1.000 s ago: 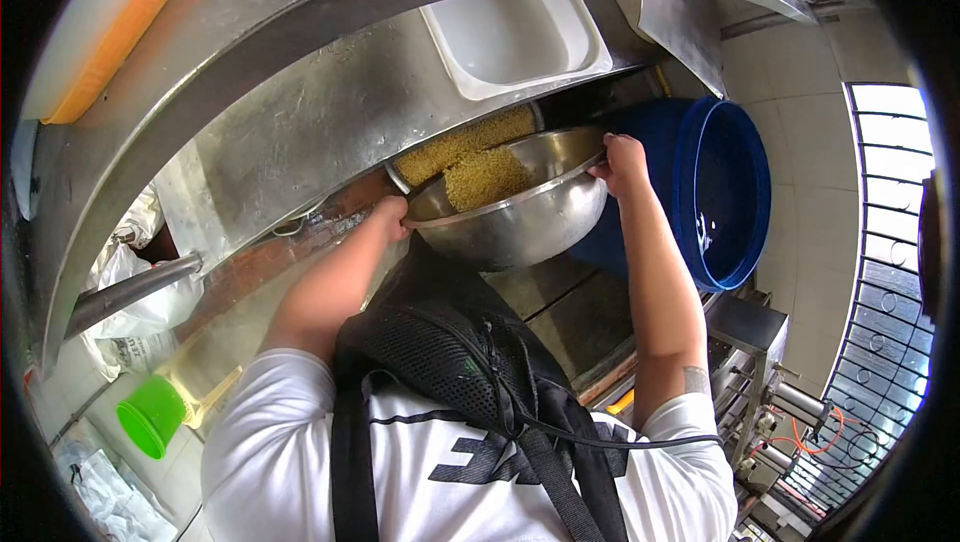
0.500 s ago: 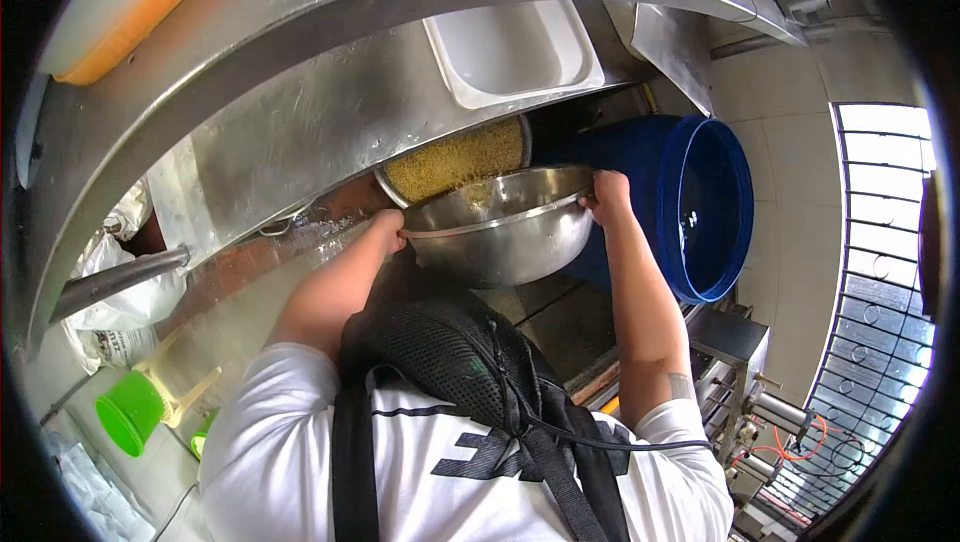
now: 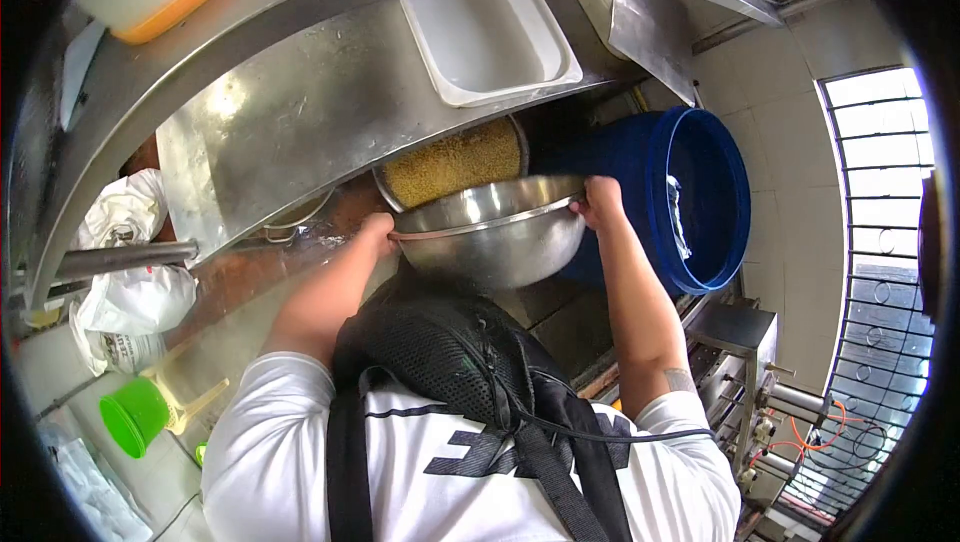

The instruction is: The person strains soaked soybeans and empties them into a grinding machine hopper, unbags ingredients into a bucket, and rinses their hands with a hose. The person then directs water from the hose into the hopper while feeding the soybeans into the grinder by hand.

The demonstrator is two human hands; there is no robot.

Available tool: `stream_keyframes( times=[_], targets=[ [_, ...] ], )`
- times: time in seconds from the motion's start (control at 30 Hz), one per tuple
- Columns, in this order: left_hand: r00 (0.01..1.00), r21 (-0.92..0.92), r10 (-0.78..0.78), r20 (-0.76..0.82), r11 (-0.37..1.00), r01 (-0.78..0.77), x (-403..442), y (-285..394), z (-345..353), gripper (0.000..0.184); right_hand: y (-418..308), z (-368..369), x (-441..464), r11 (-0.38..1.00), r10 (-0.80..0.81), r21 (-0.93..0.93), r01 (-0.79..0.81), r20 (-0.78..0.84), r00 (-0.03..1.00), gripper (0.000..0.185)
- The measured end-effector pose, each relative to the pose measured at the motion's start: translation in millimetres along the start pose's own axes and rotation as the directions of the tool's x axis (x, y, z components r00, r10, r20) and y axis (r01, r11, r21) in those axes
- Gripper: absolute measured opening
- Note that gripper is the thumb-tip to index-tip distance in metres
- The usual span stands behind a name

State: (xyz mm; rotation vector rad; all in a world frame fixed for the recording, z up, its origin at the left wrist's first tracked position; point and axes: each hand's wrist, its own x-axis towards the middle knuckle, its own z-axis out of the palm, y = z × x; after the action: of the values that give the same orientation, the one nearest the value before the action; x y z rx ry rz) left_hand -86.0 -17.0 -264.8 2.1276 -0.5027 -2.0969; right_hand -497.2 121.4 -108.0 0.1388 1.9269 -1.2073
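A large stainless steel mixing bowl [image 3: 495, 250] is held up in front of me, tilted away with its far rim over a round metal container [image 3: 524, 134]. My left hand [image 3: 378, 232] grips the bowl's rim on the left, fingers closed. On the opposite side, my right hand [image 3: 600, 202] is closed on the rim too. Small yellow grains [image 3: 460, 158] fill the container below; I cannot make out their exact kind. The bowl's inside wall looks bare where it shows, but its bottom is hidden.
A steel counter [image 3: 310, 92] runs above the container, carrying a white plastic tub [image 3: 490, 42]. To the right lies a blue barrel [image 3: 655, 202] on its side. White sacks [image 3: 140, 297] and a green bucket [image 3: 135, 414] are at left. Machinery [image 3: 735, 332] stands at lower right.
Grains were spilling over the bowl's far rim into the container; now none are seen falling. Both hands keep hold of the bowl, which has shifted slightly left in view.
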Motion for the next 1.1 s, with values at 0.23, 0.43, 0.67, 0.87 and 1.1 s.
stream_keyframes(
  times=[0.23, 0.43, 0.67, 0.87, 1.1],
  targets=[
    [0.971, 0.042, 0.196, 0.139, 0.978, -0.204, 68.2, -1.9, -10.2, 0.022, -22.6, -32.5, -58.1, 0.998, -0.051, 0.038, 0.051, 0.020, 0.998, 0.020],
    [0.986, 0.081, 0.156, -0.061, 0.985, -0.151, -28.2, -7.2, 21.5, 0.022, 25.3, -90.6, -2.7, 0.990, -0.006, -0.141, 0.006, -0.005, 1.000, 0.016],
    [0.971, 0.096, 0.163, 0.176, 0.979, -0.181, -171.8, -23.3, 5.3, 0.021, 78.0, -169.1, -31.5, 0.985, -0.055, 0.165, 0.051, 0.019, 0.998, 0.016],
    [0.795, -0.115, 0.307, 0.523, 0.950, -0.291, -291.3, 11.8, 3.0, 0.025, 24.5, -221.9, -83.9, 0.965, -0.136, 0.233, 0.122, 0.045, 0.990, 0.073],
    [0.429, -0.329, 0.587, 0.686, 0.777, -0.537, -409.6, 46.2, -30.2, 0.029, -44.4, -205.1, -124.8, 0.944, -0.204, 0.308, 0.117, 0.268, 0.942, 0.058]
  ],
)
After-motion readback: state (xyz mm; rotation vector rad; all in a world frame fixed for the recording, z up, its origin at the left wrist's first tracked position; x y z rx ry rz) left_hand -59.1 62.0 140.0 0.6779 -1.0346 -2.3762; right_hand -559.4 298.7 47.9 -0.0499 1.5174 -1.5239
